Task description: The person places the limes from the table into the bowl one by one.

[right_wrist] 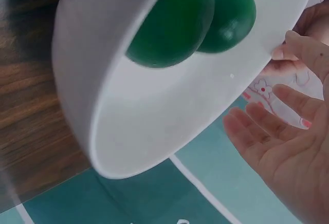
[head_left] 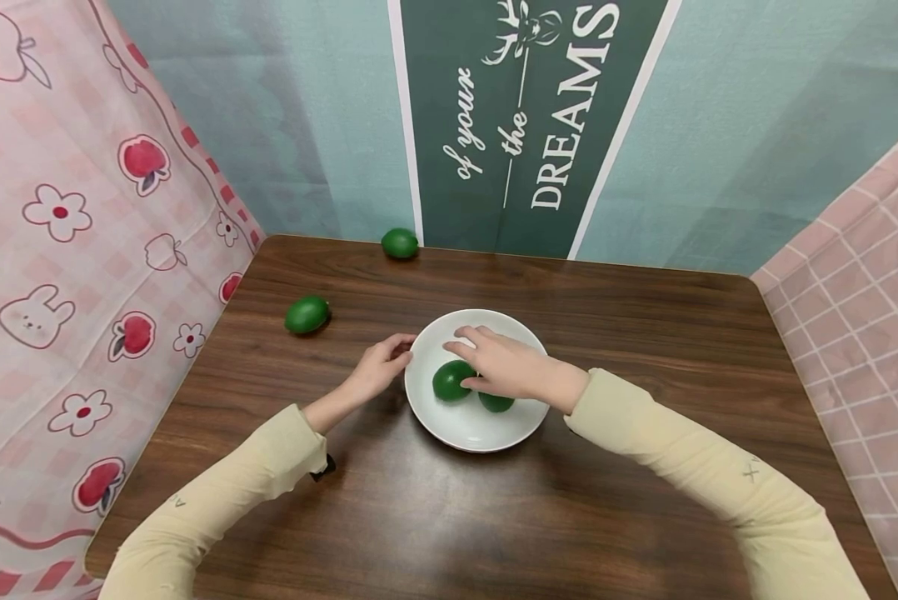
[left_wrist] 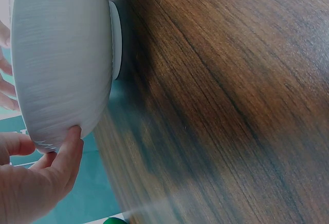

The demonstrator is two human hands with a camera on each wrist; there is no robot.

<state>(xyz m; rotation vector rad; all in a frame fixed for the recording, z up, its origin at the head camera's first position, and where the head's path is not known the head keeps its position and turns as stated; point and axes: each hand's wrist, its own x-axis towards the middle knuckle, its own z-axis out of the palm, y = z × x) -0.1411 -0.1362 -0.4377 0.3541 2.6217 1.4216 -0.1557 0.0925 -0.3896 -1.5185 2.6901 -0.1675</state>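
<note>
A white bowl (head_left: 437, 421) stands on the table with two green limes inside: one lime (head_left: 452, 381) lies near the middle, and another (head_left: 497, 403) is partly covered by the right hand. At the bowl's left rim, my left hand (head_left: 374, 368) pinches the edge; the left wrist view has its fingers (left_wrist: 69, 152) against the outer wall and the thumb at the rim. My right hand (head_left: 512, 364) hovers over the bowl with spread fingers. In the right wrist view, its palm (right_wrist: 293, 157) faces the bowl and holds nothing.
Outside the bowl, one lime (head_left: 307, 315) lies on the left of the brown wooden table (head_left: 434, 517). Another lime (head_left: 400, 243) sits at the back edge, close to the teal curtain (head_left: 291, 125). Pink patterned cloth (head_left: 67, 275) hangs at the left, pink-checked cloth (head_left: 861, 308) at the right.
</note>
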